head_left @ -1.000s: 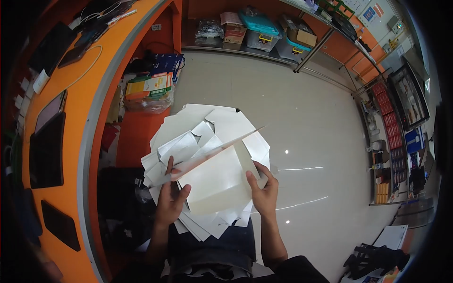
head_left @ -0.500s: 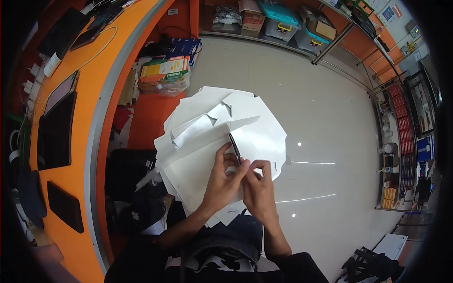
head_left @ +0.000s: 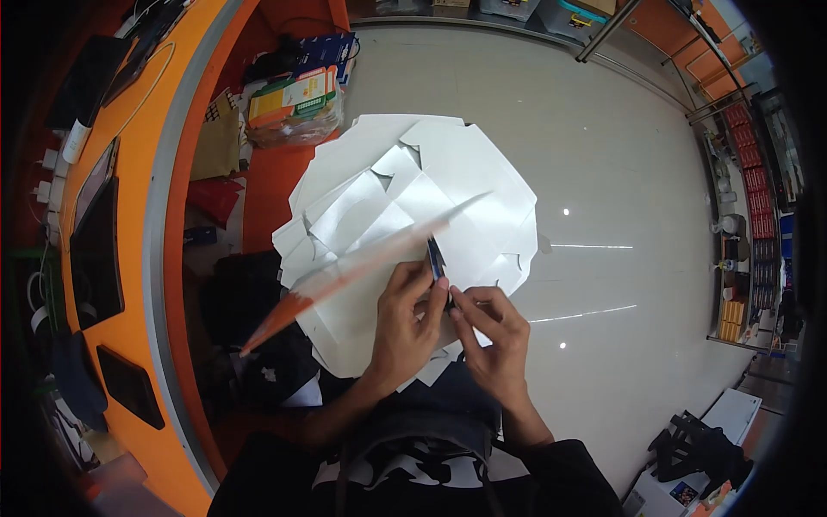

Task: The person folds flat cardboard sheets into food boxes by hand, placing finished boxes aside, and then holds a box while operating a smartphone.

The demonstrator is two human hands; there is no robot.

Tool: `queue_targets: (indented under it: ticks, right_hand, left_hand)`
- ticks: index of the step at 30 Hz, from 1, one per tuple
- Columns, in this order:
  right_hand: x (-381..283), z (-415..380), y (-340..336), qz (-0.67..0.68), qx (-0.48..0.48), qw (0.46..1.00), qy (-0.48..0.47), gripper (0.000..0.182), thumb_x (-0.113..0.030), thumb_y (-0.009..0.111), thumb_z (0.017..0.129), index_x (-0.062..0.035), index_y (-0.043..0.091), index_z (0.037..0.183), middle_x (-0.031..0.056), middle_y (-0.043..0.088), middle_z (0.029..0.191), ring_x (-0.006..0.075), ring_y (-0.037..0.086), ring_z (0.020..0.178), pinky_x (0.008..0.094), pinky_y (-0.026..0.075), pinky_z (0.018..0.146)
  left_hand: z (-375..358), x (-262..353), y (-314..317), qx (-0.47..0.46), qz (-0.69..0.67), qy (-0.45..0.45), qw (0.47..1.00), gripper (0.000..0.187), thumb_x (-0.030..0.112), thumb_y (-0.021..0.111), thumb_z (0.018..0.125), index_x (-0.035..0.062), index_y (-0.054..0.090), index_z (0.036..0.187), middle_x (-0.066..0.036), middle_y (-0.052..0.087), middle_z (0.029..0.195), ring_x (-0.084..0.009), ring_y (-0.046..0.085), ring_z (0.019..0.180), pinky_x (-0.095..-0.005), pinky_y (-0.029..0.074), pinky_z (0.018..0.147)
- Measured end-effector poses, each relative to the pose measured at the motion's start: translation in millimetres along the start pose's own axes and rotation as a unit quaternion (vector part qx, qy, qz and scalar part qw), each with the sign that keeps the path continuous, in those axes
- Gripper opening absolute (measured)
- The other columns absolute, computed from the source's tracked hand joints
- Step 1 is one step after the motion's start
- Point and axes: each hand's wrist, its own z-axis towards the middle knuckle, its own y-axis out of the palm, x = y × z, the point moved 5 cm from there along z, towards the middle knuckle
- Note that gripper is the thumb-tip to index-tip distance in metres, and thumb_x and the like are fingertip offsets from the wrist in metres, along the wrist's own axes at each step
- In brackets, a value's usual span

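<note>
A stack of large flat white card sheets [head_left: 353, 211] with cut tabs and notches lies in front of me, over my lap. From it one thin panel [head_left: 370, 256] rises nearly edge-on, its left end showing orange-red. My left hand [head_left: 405, 319] pinches a slim dark pointed tool [head_left: 436, 258] between thumb and fingers, its tip upward over the sheets. Its exact kind is unclear. Fingertips of my right hand [head_left: 493, 332] are pinched together at the tool's lower end, close beside my left thumb.
An orange desk [head_left: 194, 52] with a dark tablet [head_left: 129, 386] runs along the left. A plastic-wrapped pack of boxes [head_left: 293, 103] sits behind the sheets. Shiny tiled floor [head_left: 594, 198] stretches to the right, up to a stocked shelf [head_left: 749, 207].
The raised panel has tipped and now shows its orange-red end toward the left. My right fingers have shifted slightly right along with the hand. The whole view has tilted downward.
</note>
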Motion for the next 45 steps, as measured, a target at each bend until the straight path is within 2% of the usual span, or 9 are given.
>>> queue_targets:
  ticks: [6, 16, 18, 26, 34, 35, 40, 43, 45]
  right_hand:
    - [-9.8, 4.0, -1.6, -0.056, 0.067, 0.992, -0.087, 0.028, 0.007, 0.075, 0.077, 0.0009, 0.075, 0.105, 0.0103, 0.066, 0.086, 0.0214, 0.067, 0.071, 0.0308, 0.053, 0.060]
    - [-4.3, -4.6, 9.7, -0.087, 0.042, 0.994, -0.043, 0.032, 0.005, 0.073, 0.078, 0.0040, 0.071, 0.110, 0.0132, 0.062, 0.090, 0.0267, 0.067, 0.074, 0.0359, 0.054, 0.062]
    - [-2.3, -4.6, 12.3, -0.056, 0.034, 0.997, -0.038, 0.031, 0.005, 0.073, 0.079, 0.0042, 0.071, 0.109, 0.0136, 0.063, 0.091, 0.0277, 0.068, 0.073, 0.0366, 0.055, 0.063]
    - [20.3, 5.9, 17.2, -0.025, 0.039, 0.997, 0.056, 0.018, 0.003, 0.072, 0.082, 0.0037, 0.075, 0.100, 0.0124, 0.066, 0.079, 0.0234, 0.066, 0.063, 0.0328, 0.050, 0.056]
    - [36.8, 13.1, 22.2, 0.090, -0.004, 0.993, 0.078, 0.034, -0.007, 0.069, 0.092, 0.0075, 0.064, 0.122, 0.0222, 0.068, 0.112, 0.0300, 0.071, 0.098, 0.0327, 0.056, 0.081]
    - [44.5, 11.5, 29.6, 0.160, -0.032, 0.979, 0.122, 0.046, -0.011, 0.064, 0.097, 0.0074, 0.051, 0.138, 0.0243, 0.066, 0.119, 0.0296, 0.067, 0.109, 0.0346, 0.055, 0.089]
    - [44.1, -2.1, 36.7, 0.243, -0.167, 0.927, 0.232, 0.055, -0.025, 0.048, 0.106, 0.0082, 0.037, 0.148, 0.0276, 0.057, 0.135, 0.0302, 0.061, 0.120, 0.0355, 0.048, 0.099]
    - [39.8, -3.3, 34.3, 0.223, -0.070, 0.969, 0.079, 0.052, -0.026, 0.038, 0.108, 0.0139, 0.041, 0.142, 0.0289, 0.056, 0.136, 0.0337, 0.054, 0.128, 0.0364, 0.038, 0.109]
    - [35.9, 0.1, 35.8, 0.236, -0.049, 0.966, 0.098, 0.053, -0.028, 0.037, 0.108, 0.0140, 0.042, 0.141, 0.0289, 0.056, 0.136, 0.0339, 0.053, 0.129, 0.0363, 0.038, 0.109]
  left_hand:
    - [-4.7, 3.1, 2.2, -0.009, 0.114, 0.044, 0.992, 0.030, 0.006, 0.053, 0.101, -0.0075, 0.058, 0.126, -0.017, 0.056, 0.099, -0.0254, 0.064, 0.083, -0.0338, 0.052, 0.065]
    - [-3.4, 2.8, 0.6, -0.049, 0.096, 0.038, 0.993, 0.023, 0.000, 0.050, 0.099, -0.0099, 0.059, 0.117, -0.018, 0.057, 0.099, -0.0292, 0.065, 0.078, -0.0350, 0.052, 0.064]
    - [-3.3, -1.3, 0.2, -0.047, 0.117, 0.006, 0.992, 0.018, 0.003, 0.050, 0.101, -0.0088, 0.062, 0.109, -0.015, 0.059, 0.100, -0.0209, 0.064, 0.084, -0.0304, 0.052, 0.064]
    - [-11.3, -10.7, 6.9, -0.073, 0.172, 0.020, 0.982, 0.022, -0.003, 0.049, 0.097, -0.0102, 0.059, 0.115, -0.020, 0.058, 0.103, -0.0328, 0.064, 0.083, -0.0365, 0.052, 0.066]
    - [-9.7, -8.5, 3.2, -0.067, 0.168, 0.027, 0.983, 0.021, -0.002, 0.051, 0.097, -0.0105, 0.057, 0.115, -0.021, 0.054, 0.104, -0.0369, 0.064, 0.086, -0.0391, 0.053, 0.067]
    - [-11.2, -4.6, 4.7, -0.069, 0.173, 0.029, 0.982, 0.021, -0.003, 0.051, 0.096, -0.0097, 0.057, 0.116, -0.021, 0.054, 0.104, -0.0377, 0.064, 0.087, -0.0394, 0.055, 0.072]
    - [-18.8, 20.5, 6.7, -0.110, 0.191, -0.001, 0.975, 0.030, -0.001, 0.052, 0.096, -0.0099, 0.054, 0.125, -0.021, 0.055, 0.109, -0.0382, 0.063, 0.097, -0.0395, 0.053, 0.084]
    - [-24.2, 26.4, 6.7, -0.133, 0.212, 0.071, 0.966, 0.039, 0.001, 0.054, 0.096, -0.0098, 0.049, 0.134, -0.023, 0.055, 0.115, -0.0396, 0.061, 0.107, -0.0394, 0.051, 0.089]
    - [-27.1, 34.9, 5.7, -0.150, 0.231, 0.148, 0.950, 0.044, 0.002, 0.054, 0.097, -0.0097, 0.046, 0.138, -0.024, 0.056, 0.118, -0.0401, 0.059, 0.112, -0.0392, 0.050, 0.091]
